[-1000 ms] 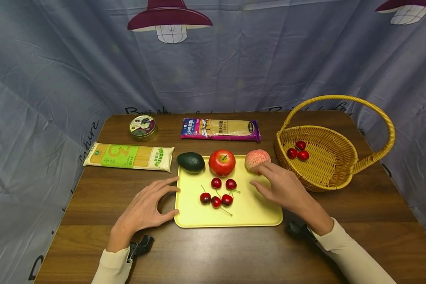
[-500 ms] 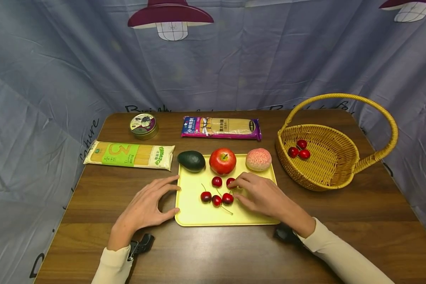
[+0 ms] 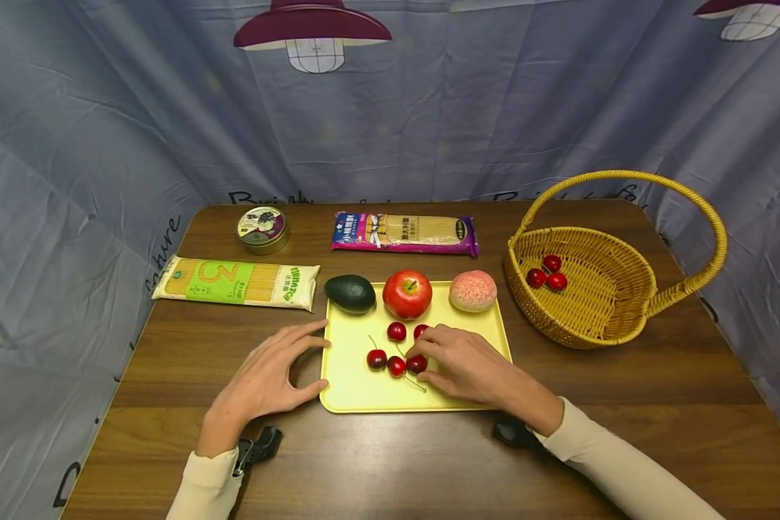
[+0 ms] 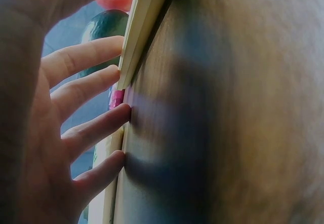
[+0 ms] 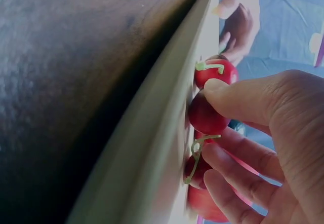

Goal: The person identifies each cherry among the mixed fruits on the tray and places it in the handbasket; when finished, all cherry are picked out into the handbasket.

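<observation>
My right hand is over the yellow tray, its thumb and fingers around a dark red cherry. In the right wrist view the thumb tip presses on that cherry, and another cherry with a green stem sits close by the other fingers. Several more cherries lie in the tray, one of them a cherry at the left of the group. My left hand rests at the tray's left edge, fingers spread, with fingertips and thumb at the rim; it grips nothing.
Along the tray's back sit an avocado, an apple and a peach. A wicker basket with a tall handle and three cherries stands right. Behind lie two noodle packs, green and purple, and a round tin.
My right hand has moved left and toward me, from beside the peach to the cherries, and its fingers have closed in around one. The left hand has stayed at the tray's edge.
</observation>
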`<state>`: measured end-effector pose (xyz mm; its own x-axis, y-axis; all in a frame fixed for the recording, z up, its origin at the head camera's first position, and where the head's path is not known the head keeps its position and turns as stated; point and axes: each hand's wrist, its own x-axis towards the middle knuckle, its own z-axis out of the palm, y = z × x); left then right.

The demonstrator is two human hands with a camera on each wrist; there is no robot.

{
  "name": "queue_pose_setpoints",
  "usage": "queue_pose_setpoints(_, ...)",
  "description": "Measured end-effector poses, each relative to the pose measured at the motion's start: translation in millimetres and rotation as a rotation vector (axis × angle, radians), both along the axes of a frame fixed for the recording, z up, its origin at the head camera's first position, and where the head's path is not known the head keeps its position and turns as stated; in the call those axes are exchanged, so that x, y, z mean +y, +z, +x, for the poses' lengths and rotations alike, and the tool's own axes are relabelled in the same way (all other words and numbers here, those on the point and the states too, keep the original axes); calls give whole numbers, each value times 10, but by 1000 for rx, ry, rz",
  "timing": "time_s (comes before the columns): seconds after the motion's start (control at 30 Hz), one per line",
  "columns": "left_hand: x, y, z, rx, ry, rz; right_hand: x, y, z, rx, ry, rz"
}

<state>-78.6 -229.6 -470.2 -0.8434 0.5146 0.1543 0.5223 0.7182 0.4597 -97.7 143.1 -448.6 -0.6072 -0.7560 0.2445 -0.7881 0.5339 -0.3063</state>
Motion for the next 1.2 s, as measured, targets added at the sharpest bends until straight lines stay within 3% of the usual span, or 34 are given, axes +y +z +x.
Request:
queue_pose_setpoints(0.33, -3, 1, 11, -1, 2, 1, 5, 4, 14, -9, 5, -20)
queue_pose_setpoints(0.67, -3, -12, 14, 4, -1, -2, 125, 182, 49, -36, 1, -109)
queue_pose_setpoints(1.03, -5, -13, 25, 0, 6, -7, 489, 362, -36, 91, -85, -147)
queue_pose_setpoints(1.2, 0, -8, 20, 10, -1, -6, 682, 398, -90, 148, -186, -137)
